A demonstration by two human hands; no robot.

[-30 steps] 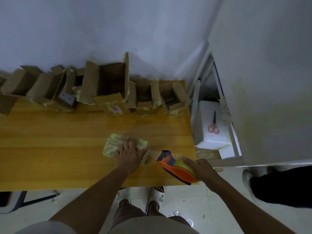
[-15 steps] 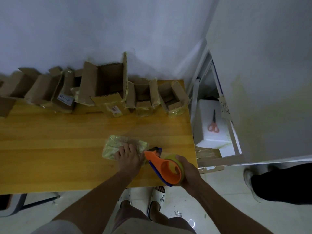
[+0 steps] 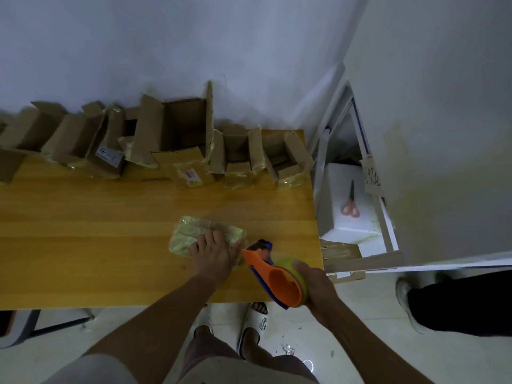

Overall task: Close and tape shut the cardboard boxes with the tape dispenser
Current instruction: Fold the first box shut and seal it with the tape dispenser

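Head view: left hand lies flat, fingers straight, pressing a small tape-wrapped box onto the desk. Just right of it, the right hand grips the orange tape dispenser around its yellowish roll, the dispenser's nose touching or nearly touching the box's near right corner. Beyond both hands, open cardboard boxes line the desk's far edge against the wall. Scissors lie on white foam, off to the right of the right hand.

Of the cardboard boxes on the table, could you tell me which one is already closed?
The tape-wrapped box under the left hand; the open boxes stand along the wall.
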